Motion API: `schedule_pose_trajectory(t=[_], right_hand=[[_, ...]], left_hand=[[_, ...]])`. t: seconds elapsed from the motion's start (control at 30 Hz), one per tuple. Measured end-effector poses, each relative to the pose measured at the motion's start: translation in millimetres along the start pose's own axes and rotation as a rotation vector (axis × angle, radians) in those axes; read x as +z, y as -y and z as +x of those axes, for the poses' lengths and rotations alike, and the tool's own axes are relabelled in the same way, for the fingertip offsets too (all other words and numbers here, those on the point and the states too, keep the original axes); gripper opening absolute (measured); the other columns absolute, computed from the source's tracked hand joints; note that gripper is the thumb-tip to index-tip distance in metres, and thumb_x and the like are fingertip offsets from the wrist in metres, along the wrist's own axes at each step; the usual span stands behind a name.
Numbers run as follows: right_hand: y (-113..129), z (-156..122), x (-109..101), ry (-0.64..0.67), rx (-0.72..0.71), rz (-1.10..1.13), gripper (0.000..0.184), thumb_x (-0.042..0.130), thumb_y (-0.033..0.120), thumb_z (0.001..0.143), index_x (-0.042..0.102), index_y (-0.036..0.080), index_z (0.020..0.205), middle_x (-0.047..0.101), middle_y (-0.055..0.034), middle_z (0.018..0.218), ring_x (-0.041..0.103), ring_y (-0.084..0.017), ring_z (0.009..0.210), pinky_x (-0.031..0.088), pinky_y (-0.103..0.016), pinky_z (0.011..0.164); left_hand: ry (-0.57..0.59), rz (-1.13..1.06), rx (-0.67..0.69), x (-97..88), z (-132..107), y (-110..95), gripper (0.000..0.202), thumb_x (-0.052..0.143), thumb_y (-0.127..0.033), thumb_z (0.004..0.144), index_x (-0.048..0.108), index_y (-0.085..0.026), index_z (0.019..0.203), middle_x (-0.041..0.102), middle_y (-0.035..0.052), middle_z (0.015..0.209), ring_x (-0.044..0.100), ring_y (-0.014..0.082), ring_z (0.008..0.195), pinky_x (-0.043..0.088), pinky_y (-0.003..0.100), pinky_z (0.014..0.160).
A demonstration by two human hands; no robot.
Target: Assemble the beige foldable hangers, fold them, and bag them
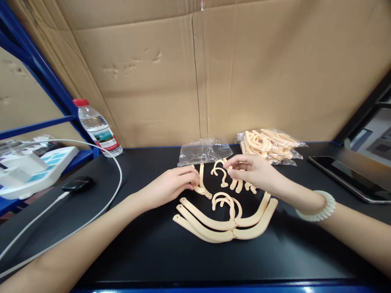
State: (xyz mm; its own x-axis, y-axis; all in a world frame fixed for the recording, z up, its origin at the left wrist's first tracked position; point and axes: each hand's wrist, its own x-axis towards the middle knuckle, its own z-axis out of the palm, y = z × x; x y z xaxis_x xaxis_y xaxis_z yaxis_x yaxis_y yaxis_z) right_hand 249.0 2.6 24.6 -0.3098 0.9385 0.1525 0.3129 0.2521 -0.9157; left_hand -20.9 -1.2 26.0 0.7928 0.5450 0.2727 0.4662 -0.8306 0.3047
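Note:
My left hand (179,184) is closed, with its fingertips on a beige plastic hanger arm (199,190) at the left of a loose group. Another curved hanger arm (202,179) lies just right of those fingers. Above the group's right side hovers my right hand (258,169), thumb and fingers apart, its fingertips close to a hanger hook (220,162). Short arm pieces (236,186) lie partly hidden under it. Nearer to me, folding hangers (204,221) with long curved arms lie together, their hooks (227,201) pointing away from me.
A clear empty plastic bag (204,151) lies at the back, beside a bag of hanger parts (269,144). At right is a black tablet (351,179). A water bottle (99,128), a white cable (117,183), a black device (77,184) and a power strip (58,162) occupy the left.

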Motion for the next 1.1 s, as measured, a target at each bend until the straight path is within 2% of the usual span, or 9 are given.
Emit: schedule_pose_trajectory(t=[0.1, 0.2, 0.27, 0.37, 0.47, 0.57, 0.73, 0.9, 1.1], right_hand=[[3.2, -2.8, -2.3, -0.010, 0.153, 0.183, 0.018, 0.072, 0.018, 0.069, 0.067, 0.018, 0.086, 0.068, 0.0004, 0.070, 0.065, -0.012, 0.067, 0.053, -0.024, 0.067], [6.3, -8.3, -5.7, -0.032, 0.213, 0.398, 0.022, 0.077, 0.016, 0.066, 0.062, 0.018, 0.081, 0.065, 0.0024, 0.070, 0.066, -0.010, 0.067, 0.055, -0.021, 0.070], [7.8, -13.3, -7.5, -0.044, 0.223, 0.541, 0.029, 0.080, 0.014, 0.064, 0.059, 0.020, 0.082, 0.063, 0.0045, 0.073, 0.069, -0.010, 0.071, 0.058, -0.022, 0.075], [8.2, -20.4, -7.2, -0.019, 0.228, 0.663, 0.038, 0.081, 0.013, 0.066, 0.060, 0.021, 0.097, 0.063, 0.0042, 0.080, 0.071, -0.014, 0.082, 0.059, -0.026, 0.085], [9.0, -25.2, -3.0, 0.080, 0.232, 0.685, 0.028, 0.079, 0.017, 0.071, 0.063, 0.019, 0.094, 0.066, 0.0001, 0.086, 0.070, -0.017, 0.094, 0.057, -0.025, 0.087], [11.7, -28.4, 2.8, 0.123, 0.243, 0.673, 0.020, 0.080, 0.020, 0.070, 0.066, 0.017, 0.084, 0.067, -0.0014, 0.085, 0.069, -0.016, 0.092, 0.057, -0.024, 0.082], [14.0, -32.8, 11.5, 0.050, 0.198, 0.635, 0.020, 0.083, 0.020, 0.064, 0.073, 0.017, 0.081, 0.069, -0.0017, 0.089, 0.062, -0.008, 0.071, 0.052, -0.018, 0.062], [15.4, -36.9, 18.4, 0.035, 0.144, 0.638, 0.016, 0.084, 0.024, 0.064, 0.075, 0.019, 0.076, 0.070, -0.0024, 0.091, 0.065, -0.010, 0.073, 0.054, -0.022, 0.067], [14.5, -37.6, 21.4, 0.055, 0.140, 0.629, 0.012, 0.081, 0.025, 0.068, 0.076, 0.019, 0.077, 0.070, -0.0024, 0.091, 0.066, -0.011, 0.077, 0.056, -0.021, 0.065]], left_hand=[[-0.070, -0.050, -0.084, -1.0, -0.4, -3.3, 0.019, 0.042, -0.008, 0.093, 0.057, -0.020, 0.098, 0.063, 0.0009, 0.094, 0.062, 0.0111, 0.078, 0.050, 0.023, 0.071], [-0.181, -0.088, -0.125, 0.4, -1.7, -6.5, 0.021, 0.039, -0.007, 0.093, 0.055, -0.020, 0.098, 0.060, -0.0024, 0.084, 0.061, 0.0083, 0.066, 0.051, 0.022, 0.066], [-0.257, -0.160, -0.080, 3.0, -2.8, -8.2, 0.021, 0.037, -0.006, 0.093, 0.053, -0.019, 0.096, 0.057, -0.0014, 0.086, 0.062, 0.0079, 0.068, 0.053, 0.023, 0.067], [-0.330, -0.304, -0.019, 8.9, -4.1, -9.9, 0.025, 0.032, -0.005, 0.094, 0.053, -0.019, 0.099, 0.051, 0.0014, 0.095, 0.064, 0.0079, 0.073, 0.058, 0.023, 0.065], [-0.385, -0.360, -0.021, 13.7, -4.3, -13.1, 0.024, 0.036, -0.009, 0.096, 0.053, -0.021, 0.109, 0.049, 0.0020, 0.098, 0.063, 0.0091, 0.078, 0.060, 0.023, 0.065], [-0.418, -0.259, -0.003, 14.0, -2.4, -21.0, 0.029, 0.042, -0.013, 0.097, 0.052, -0.023, 0.121, 0.053, 0.0039, 0.102, 0.062, 0.0102, 0.078, 0.060, 0.024, 0.065], [-0.530, 0.058, 0.057, 12.1, 4.6, -36.9, 0.021, 0.053, -0.012, 0.093, 0.062, -0.018, 0.111, 0.061, 0.0057, 0.094, 0.061, 0.0139, 0.081, 0.057, 0.028, 0.073], [-0.570, 0.167, 0.137, 15.2, 6.8, -38.9, 0.023, 0.054, -0.009, 0.092, 0.065, -0.020, 0.110, 0.065, 0.0041, 0.092, 0.063, 0.0126, 0.082, 0.054, 0.024, 0.071], [-0.579, 0.319, 0.194, 15.8, 2.6, -38.9, 0.025, 0.052, -0.005, 0.092, 0.067, -0.019, 0.106, 0.067, 0.0028, 0.089, 0.066, 0.0106, 0.079, 0.053, 0.018, 0.066]])
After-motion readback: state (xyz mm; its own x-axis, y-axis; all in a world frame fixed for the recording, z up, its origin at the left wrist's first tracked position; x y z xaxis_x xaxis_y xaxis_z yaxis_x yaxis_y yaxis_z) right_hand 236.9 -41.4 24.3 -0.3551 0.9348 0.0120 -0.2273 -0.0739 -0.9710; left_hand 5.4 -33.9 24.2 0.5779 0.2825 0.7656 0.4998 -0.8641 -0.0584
